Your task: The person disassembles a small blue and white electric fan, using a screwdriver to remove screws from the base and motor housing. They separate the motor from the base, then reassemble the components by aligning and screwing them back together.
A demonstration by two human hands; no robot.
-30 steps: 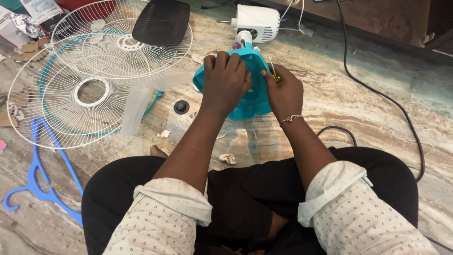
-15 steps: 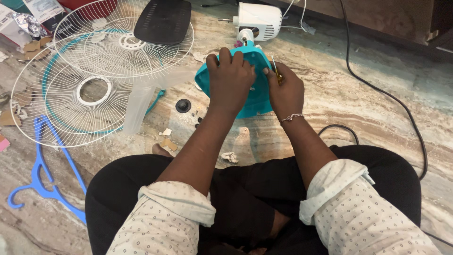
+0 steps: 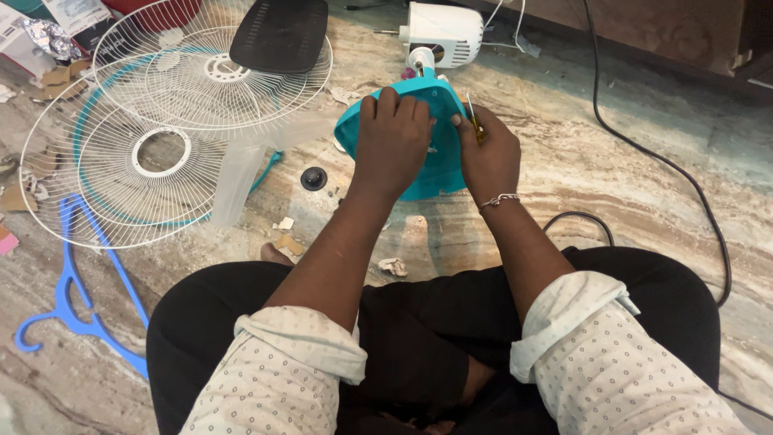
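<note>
A teal plastic fan housing (image 3: 439, 173) stands on the marble floor in front of my crossed legs, joined at its far end to a white fan motor (image 3: 441, 32). My left hand (image 3: 392, 141) lies over the housing's top and grips it. My right hand (image 3: 487, 153) is at the housing's right edge, closed on a thin yellow-handled screwdriver (image 3: 476, 125) held upright. Most of the housing is hidden under both hands.
Two white wire fan grilles (image 3: 153, 153) with a teal rim lie at the left, with a black fan base (image 3: 280, 34) on top. A blue hanger (image 3: 72, 298), a black round cap (image 3: 314, 178), paper scraps and a black cable (image 3: 644, 153) lie around.
Both hands and the housing stay together with only small shifts. The camera view has moved slightly.
</note>
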